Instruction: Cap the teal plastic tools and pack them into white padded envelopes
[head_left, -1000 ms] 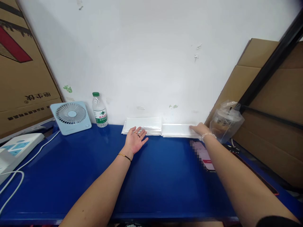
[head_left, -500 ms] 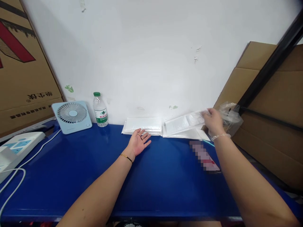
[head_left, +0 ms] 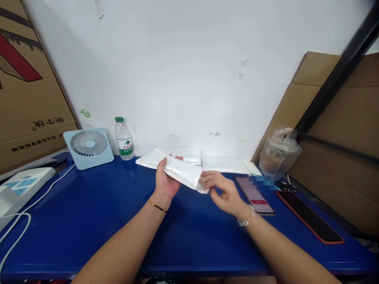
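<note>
White packet [head_left: 185, 173] is held slantwise over the blue table [head_left: 201, 240], in front of more flat white packets [head_left: 226, 165] by the wall [head_left: 177, 79]. The left hand [head_left: 166, 182] has a grip on it, thumb on top. The right hand [head_left: 226, 194] has bent fingers at its right end, but I cannot tell if they pinch it. One lit phone [head_left: 257, 197] lies near that hand.
</note>
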### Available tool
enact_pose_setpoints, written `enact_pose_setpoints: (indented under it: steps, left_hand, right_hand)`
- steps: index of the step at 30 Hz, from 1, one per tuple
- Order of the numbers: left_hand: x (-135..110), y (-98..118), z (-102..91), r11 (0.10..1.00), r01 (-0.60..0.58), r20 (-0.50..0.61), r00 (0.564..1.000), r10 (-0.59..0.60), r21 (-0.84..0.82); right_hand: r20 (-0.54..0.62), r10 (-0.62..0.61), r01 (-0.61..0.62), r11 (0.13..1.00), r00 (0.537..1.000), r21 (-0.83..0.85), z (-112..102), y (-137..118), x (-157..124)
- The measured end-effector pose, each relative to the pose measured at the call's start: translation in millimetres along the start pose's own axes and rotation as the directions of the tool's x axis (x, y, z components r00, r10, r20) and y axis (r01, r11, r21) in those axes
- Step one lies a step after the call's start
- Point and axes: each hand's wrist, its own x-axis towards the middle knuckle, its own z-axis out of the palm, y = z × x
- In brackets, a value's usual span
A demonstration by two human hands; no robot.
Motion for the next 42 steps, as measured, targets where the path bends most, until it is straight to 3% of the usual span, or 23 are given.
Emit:
enact_pose_setpoints:
  steps: [1, 2, 3, 5, 6, 7, 9, 14, 18, 21, 24, 30, 33, 35, 37, 39, 42]
  left_hand:
    - [1.2, 2.7, 1.0, 0.997, -0.076, -0.005, 0.997, 0.076, 0.032]
    - [1.3, 4.2, 2.3, 0.987, -0.144, 0.015, 0.990, 0.143, 0.075]
    - [0.3, 4.3, 3.9, 0.972, -0.201, 0.053, 0.979, 0.196, 0.124]
    - [-4.2, 0.8, 7.1, 0.932, -0.283, 0.144, 0.956, 0.255, 0.227]
    - [-7.1, -2.3, 8.4, 0.910, -0.307, 0.186, 0.947, 0.263, 0.278]
    - [-10.0, -6.0, 9.3, 0.886, -0.328, 0.221, 0.938, 0.266, 0.329]
    - [-14.9, -12.8, 9.7, 0.822, -0.373, 0.283, 0.920, 0.270, 0.431]
    - [-19.5, -17.7, 8.5, 0.692, -0.461, 0.383, 0.881, 0.278, 0.556]
    - [-22.1, -13.2, 13.0, 0.683, -0.511, 0.399, 0.854, 0.334, 0.521]
    - [-25.9, -10.3, 18.1, 0.691, -0.545, 0.403, 0.833, 0.380, 0.475]
    - [-29.4, -6.3, 22.3, 0.683, -0.577, 0.414, 0.811, 0.414, 0.448]
    - [-28.7, 21.5, 29.2, 0.664, -0.647, 0.382, 0.761, 0.525, 0.376]
    - [-24.9, 41.6, 28.8, 0.622, -0.680, 0.359, 0.733, 0.577, 0.387]
    - [-22.4, 54.3, 26.3, 0.567, -0.696, 0.373, 0.716, 0.590, 0.440]
    - [-20.1, 66.3, 23.0, 0.464, -0.696, 0.407, 0.707, 0.579, 0.549]
    - [-17.5, 77.7, 18.8, 0.274, -0.648, 0.463, 0.724, 0.511, 0.711]
    - [-9.0, 92.5, 6.6, -0.218, -0.459, 0.502, 0.834, 0.230, 0.861]
  right_hand:
    - [-0.164, 0.172, -0.142, 0.973, 0.971, 0.180, 6.8, 6.2, -1.4]
    - [-0.284, 0.373, -0.244, 0.883, 0.883, 0.402, 13.5, 12.5, -1.3]
    - [-0.285, 0.574, -0.310, 0.722, 0.768, 0.618, 20.0, 18.5, 0.0]
    - [-0.035, 0.838, -0.382, 0.285, 0.545, 0.879, 32.4, 29.1, 4.6]
    - [0.111, 0.876, -0.395, 0.096, 0.470, 0.914, 38.1, 33.3, 6.8]
    - [0.216, 0.878, -0.394, -0.034, 0.428, 0.919, 43.5, 36.8, 8.4]
    - [0.310, 0.865, -0.381, -0.152, 0.396, 0.912, 52.8, 41.6, 9.0]
    - [0.280, 0.904, -0.381, -0.146, 0.324, 0.913, 64.1, 46.4, 3.1]
    - [0.181, 0.925, -0.477, 0.000, 0.334, 0.879, 66.3, 42.7, 1.8]
    - [0.122, 0.902, -0.578, 0.158, 0.415, 0.801, 66.9, 37.7, 1.6]
    - [0.076, 0.865, -0.590, 0.271, 0.496, 0.760, 63.3, 38.2, 1.5]
    - [-0.077, 0.868, -0.607, 0.404, 0.491, 0.685, 37.7, 61.0, 0.3]
    - [-0.186, 0.846, -0.704, 0.523, 0.501, 0.481, 22.0, 75.0, -3.1]
    - [-0.292, 0.771, -0.773, 0.619, 0.566, 0.136, 13.9, 82.4, -6.1]
    - [-0.348, 0.671, -0.753, 0.622, 0.655, -0.216, 9.4, 86.4, -8.9]
    - [-0.340, 0.617, -0.703, 0.590, 0.710, -0.398, 8.9, 86.0, -11.0]
    - [-0.315, 0.610, -0.675, 0.551, 0.727, -0.491, 13.6, 79.0, -12.7]
